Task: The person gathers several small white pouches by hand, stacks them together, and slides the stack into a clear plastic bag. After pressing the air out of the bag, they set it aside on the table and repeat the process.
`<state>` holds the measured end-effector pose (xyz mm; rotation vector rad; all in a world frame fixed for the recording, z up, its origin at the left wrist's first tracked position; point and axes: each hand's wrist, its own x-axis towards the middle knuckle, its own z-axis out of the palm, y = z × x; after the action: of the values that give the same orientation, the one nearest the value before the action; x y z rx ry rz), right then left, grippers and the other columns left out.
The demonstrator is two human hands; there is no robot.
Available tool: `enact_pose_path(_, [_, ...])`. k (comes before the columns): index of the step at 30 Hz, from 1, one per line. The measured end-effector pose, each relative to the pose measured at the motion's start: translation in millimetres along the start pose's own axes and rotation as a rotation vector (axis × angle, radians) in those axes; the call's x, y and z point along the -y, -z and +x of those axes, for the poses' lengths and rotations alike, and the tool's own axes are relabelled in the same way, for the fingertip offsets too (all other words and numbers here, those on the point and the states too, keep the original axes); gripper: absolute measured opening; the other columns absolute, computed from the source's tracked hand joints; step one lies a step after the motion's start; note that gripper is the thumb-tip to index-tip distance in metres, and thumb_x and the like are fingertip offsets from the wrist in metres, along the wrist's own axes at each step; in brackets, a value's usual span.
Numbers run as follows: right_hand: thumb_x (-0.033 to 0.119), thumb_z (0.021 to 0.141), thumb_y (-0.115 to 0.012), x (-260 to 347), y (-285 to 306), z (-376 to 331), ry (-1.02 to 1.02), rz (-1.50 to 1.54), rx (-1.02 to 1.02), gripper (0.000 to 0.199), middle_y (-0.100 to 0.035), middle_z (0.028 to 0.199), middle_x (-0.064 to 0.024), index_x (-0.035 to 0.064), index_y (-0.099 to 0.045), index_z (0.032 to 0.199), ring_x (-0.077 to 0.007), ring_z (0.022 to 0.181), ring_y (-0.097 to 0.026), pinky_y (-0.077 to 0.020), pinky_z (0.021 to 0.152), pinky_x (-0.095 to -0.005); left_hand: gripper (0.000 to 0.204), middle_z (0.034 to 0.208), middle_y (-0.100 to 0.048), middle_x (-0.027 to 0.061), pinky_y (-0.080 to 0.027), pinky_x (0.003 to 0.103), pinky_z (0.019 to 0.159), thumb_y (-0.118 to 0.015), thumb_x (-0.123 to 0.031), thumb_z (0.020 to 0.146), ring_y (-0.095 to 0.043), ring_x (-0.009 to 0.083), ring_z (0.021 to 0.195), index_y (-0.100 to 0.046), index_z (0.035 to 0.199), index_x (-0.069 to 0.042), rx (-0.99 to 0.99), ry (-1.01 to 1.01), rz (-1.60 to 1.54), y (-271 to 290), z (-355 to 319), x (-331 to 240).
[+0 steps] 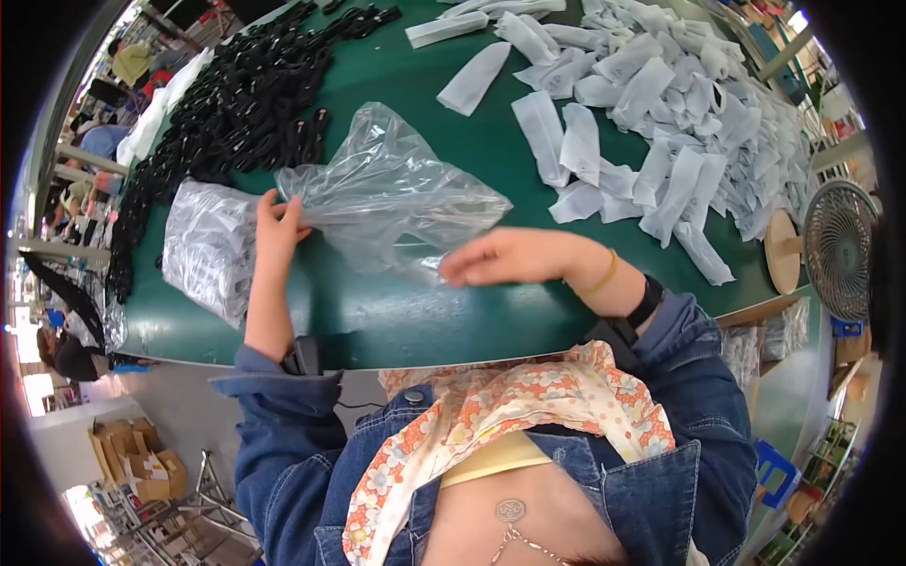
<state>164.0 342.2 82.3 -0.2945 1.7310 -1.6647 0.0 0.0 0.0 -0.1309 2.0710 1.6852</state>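
Note:
A large clear plastic bag (396,184) lies loosely spread and crumpled on the green table. At its left end my left hand (276,229) is closed, thumb and fingers pinching the plastic. My right hand (500,258) reaches in from the right with fingers stretched out side by side, slightly blurred. Its fingertips lie at the bag's near right edge, apparently touching the film. Just left of my left hand sits a full clear bag (209,247), packed with whitish pieces; my left wrist is close beside it.
Black coiled cables (250,108) are heaped at the far left. Many pale, flat sleeves (698,123) cover the right side in a big pile. A fan (842,250) and a round wooden disc (781,252) stand at the right edge. Cardboard boxes (142,462) are on the floor, lower left.

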Motion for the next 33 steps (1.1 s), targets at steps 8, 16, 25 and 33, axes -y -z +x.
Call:
enact_pose_path(8, [0.016, 0.081, -0.066, 7.4, 64.6, -41.6, 0.112, -0.923, -1.234, 0.025, -0.065, 0.091, -0.011, 0.0031, -0.063, 0.103, -0.0202, 0.084, -0.063, -0.0485, 0.077, -0.0305, 0.028, 0.106, -0.052, 0.0187, -0.047, 0.042, 0.082, -0.067, -0.016, 0.082, -0.054, 0.0347, 0.099, -0.058, 0.104, -0.002, -0.534, -1.097, 0.78, -90.7, -132.0, -64.2])
enact_pose_path(16, [0.013, 0.082, -0.058, 19.5, 78.6, -30.7, -0.152, -0.609, -1.306, 0.02, -0.062, 0.095, -0.0148, 0.0058, -0.06, 0.1, -0.0242, 0.086, -0.061, -0.046, 0.077, -0.0312, 0.023, 0.092, -0.053, 0.0202, -0.05, 0.041, 0.07, -0.061, -0.022, 0.087, -0.059, 0.037, 0.083, -0.056, 0.091, 0.0, 0.316, -0.855, 0.469, -227.8, -90.3, -101.4])
enact_pose_path(25, [0.003, 0.08, -0.061, -41.3, -35.3, -42.0, 0.215, -0.704, -0.966, 0.012, -0.058, 0.088, -0.0127, 0.0037, -0.058, 0.092, -0.0316, 0.084, -0.059, -0.0467, 0.074, -0.034, 0.051, 0.097, -0.058, 0.0322, -0.048, 0.05, 0.08, -0.062, -0.018, 0.079, -0.059, 0.0471, 0.091, -0.037, 0.117, 0.006, -0.027, -0.472, 0.884, -231.5, 11.2, -74.2])
enact_pose_path(33, [0.006, 0.08, -0.063, -42.3, -44.5, -47.3, 0.14, -0.719, -0.877, 0.02, -0.055, 0.09, -0.013, 0.0058, -0.057, 0.099, -0.0344, 0.082, -0.056, -0.0464, 0.071, -0.04, 0.051, 0.101, -0.059, 0.031, -0.048, 0.048, 0.081, -0.062, -0.012, 0.078, -0.059, 0.0437, 0.097, -0.035, 0.119, 0.0, 0.213, -0.424, 0.793, -175.9, -77.2, -78.8])
